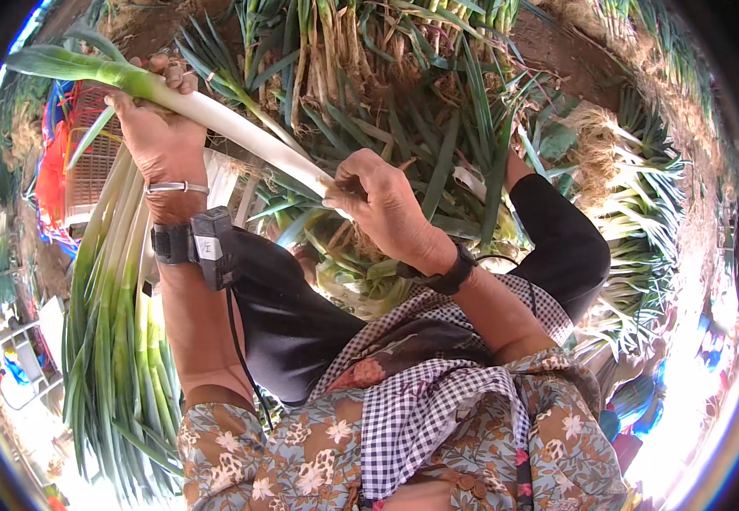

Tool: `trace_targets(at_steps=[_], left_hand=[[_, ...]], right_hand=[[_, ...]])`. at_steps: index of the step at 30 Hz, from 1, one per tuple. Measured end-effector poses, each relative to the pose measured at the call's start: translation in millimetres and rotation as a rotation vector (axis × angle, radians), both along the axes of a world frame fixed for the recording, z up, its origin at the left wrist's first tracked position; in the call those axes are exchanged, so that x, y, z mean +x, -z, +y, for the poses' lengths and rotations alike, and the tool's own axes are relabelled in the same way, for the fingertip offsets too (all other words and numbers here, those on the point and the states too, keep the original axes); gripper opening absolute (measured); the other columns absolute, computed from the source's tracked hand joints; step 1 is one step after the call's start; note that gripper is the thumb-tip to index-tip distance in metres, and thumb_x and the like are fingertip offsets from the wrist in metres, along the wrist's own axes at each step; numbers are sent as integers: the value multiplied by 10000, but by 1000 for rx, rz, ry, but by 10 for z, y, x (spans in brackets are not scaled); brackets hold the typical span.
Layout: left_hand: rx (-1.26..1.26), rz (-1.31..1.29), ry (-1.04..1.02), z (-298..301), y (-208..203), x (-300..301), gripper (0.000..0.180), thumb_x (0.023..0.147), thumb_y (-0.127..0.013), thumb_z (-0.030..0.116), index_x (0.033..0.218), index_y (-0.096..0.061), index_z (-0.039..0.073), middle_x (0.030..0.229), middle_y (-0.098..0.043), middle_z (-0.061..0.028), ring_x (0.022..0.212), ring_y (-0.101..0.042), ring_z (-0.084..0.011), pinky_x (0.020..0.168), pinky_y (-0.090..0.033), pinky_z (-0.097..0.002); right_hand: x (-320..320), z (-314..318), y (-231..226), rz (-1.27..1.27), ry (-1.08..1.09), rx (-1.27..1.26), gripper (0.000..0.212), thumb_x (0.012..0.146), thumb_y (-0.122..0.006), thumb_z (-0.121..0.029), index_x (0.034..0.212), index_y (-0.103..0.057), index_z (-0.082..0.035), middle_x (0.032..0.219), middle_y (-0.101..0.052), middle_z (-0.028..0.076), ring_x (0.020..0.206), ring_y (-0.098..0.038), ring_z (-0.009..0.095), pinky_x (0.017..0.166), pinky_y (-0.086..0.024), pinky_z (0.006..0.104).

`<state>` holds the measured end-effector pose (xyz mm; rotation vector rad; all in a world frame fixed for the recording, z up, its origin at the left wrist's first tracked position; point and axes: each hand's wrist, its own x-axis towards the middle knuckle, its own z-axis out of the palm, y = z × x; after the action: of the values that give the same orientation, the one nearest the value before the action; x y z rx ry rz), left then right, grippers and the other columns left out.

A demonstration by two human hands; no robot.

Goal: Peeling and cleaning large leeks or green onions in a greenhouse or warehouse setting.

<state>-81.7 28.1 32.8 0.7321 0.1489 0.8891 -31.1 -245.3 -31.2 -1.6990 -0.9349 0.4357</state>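
A long, thick green onion [246, 143] slants across the upper left, its green top to the far left and its white root end toward the middle. My left hand [158, 119] is closed around it where the white turns green, palm beneath and fingertips showing over the far side. At the root end, my right hand [384, 203] pinches with thumb and bent forefinger against the tip. The fingertips partly cover the roots there. Loose green leaves and peeled outer layers [369, 281] lie below my right hand, between my legs.
Unpeeled green onions with dry roots [344, 60] are heaped in front. Another bundle [633, 230] lies to the right, roots inward. Cleaned onions [118, 315] lie along my left side, near a wicker basket [95, 136] and red plastic [52, 183]. A cable [242, 341] runs along my left forearm.
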Motion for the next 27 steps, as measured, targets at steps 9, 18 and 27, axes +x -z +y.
trace_targets(at_steps=[9,18,27], left_hand=[[5,-53,111,-82,-13,63,392,935,-544,441,1180,-486,141,876,-539,-87,749,-467,-206,685,-407,-349],[-14,-89,236,-168,101,197,455,908,-562,473,1220,-484,152,885,-533,-84,767,-465,-210,693,-402,-363],[-67,66,119,-209,108,381,422,944,-498,487,1136,-490,111,882,-528,-94,749,-448,-212,675,-403,-357]], right_hand=[[58,-57,57,17,-87,50,231,764,-731,-75,903,-565,6,834,-553,173,785,-582,384,661,-460,407],[97,-117,83,68,-41,35,182,776,-705,-44,876,-570,26,815,-569,191,774,-599,366,670,-465,398],[185,-286,129,-41,-41,66,229,775,-719,-72,912,-564,26,867,-591,166,789,-614,296,688,-475,378]])
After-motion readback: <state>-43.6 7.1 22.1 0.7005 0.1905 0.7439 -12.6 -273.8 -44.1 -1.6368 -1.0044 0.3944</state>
